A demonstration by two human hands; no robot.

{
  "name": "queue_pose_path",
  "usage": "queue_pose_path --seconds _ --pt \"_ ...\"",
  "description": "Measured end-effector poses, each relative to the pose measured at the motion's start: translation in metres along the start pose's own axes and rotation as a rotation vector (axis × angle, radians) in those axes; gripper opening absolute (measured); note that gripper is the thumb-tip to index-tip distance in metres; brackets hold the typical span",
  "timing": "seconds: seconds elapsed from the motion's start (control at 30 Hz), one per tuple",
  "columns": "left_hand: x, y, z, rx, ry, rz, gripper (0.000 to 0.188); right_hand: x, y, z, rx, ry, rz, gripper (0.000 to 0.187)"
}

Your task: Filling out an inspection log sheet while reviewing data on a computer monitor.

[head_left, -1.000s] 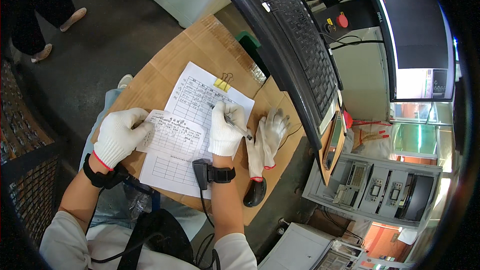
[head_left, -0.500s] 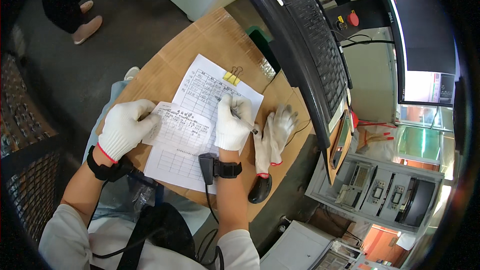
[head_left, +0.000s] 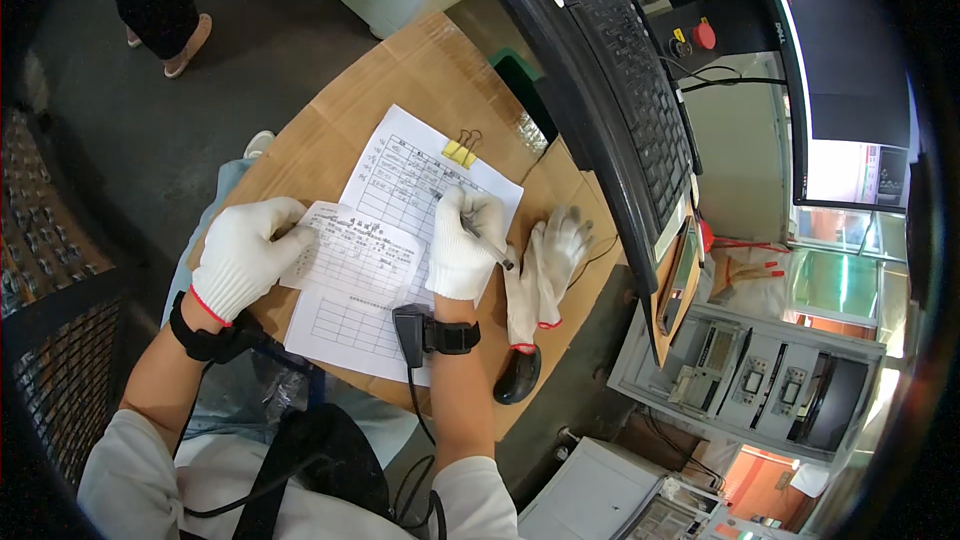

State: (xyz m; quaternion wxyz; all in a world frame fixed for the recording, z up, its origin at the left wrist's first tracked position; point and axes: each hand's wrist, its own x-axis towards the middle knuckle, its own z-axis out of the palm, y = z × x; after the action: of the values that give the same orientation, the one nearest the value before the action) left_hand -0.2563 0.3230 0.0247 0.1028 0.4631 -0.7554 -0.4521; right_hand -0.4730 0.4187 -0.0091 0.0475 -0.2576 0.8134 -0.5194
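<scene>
Both of my hands wear white knitted gloves with red cuffs. My left hand (head_left: 248, 258) pinches the left edge of a small printed slip (head_left: 365, 252) with handwriting on it. The slip lies over a larger stack of form sheets (head_left: 335, 330), whose upper edge is held by a yellow binder clip (head_left: 459, 153). Over the right part of the sheets, my right hand (head_left: 466, 242) is closed around a pen (head_left: 497, 254), its dark end sticking out toward the right. The pen's tip is hidden by the glove. Handwritten entries fill upper rows of the table on the sheet.
Spare gloves (head_left: 540, 275) and a black computer mouse (head_left: 518, 374) lie right of the papers on the brown table (head_left: 330, 120). A black keyboard (head_left: 620, 70) and a monitor (head_left: 850, 70) rise beyond. A red button (head_left: 704, 35) sits near the monitor. Another person's legs (head_left: 155, 0) are upper left.
The other person's feet have shifted, with one shoe now farther right and higher. My hands keep the same grips on the slip and the pen, with hardly any movement.
</scene>
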Motion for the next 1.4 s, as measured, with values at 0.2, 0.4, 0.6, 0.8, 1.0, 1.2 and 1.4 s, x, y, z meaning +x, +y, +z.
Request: queue_pose_path --seconds 0.2,0.4,0.6,0.8,1.0,1.2,1.4 --pt "0.002 0.001 -0.001 -0.017 -0.009 0.017 0.025 0.002 0.002 -0.002 -0.081 -0.04 -0.027 0.024" --pt "0.002 0.004 -0.003 0.005 -0.068 -0.045 0.027 0.002 0.001 -0.003 -0.131 -0.02 -0.022 0.024" --pt "0.002 0.004 -0.003 0.0 -0.075 -0.042 0.028 0.002 0.006 -0.003 -0.118 -0.013 -0.032 0.023" --pt "0.002 0.005 -0.004 -0.024 -0.079 -0.041 0.029 0.002 0.005 -0.005 -0.115 -0.024 -0.072 0.024" --pt "0.001 0.008 -0.006 -0.003 -0.079 -0.051 0.029 0.002 0.005 -0.006 -0.064 -0.005 -0.092 0.022" --pt "0.001 0.007 -0.006 -0.004 -0.084 -0.062 0.028 0.001 -0.007 -0.005 -0.153 -0.023 -0.111 0.022" --pt "0.002 0.004 -0.004 -0.019 -0.083 -0.058 0.028 0.007 0.011 -0.01 0.097 -0.013 -0.028 0.021"
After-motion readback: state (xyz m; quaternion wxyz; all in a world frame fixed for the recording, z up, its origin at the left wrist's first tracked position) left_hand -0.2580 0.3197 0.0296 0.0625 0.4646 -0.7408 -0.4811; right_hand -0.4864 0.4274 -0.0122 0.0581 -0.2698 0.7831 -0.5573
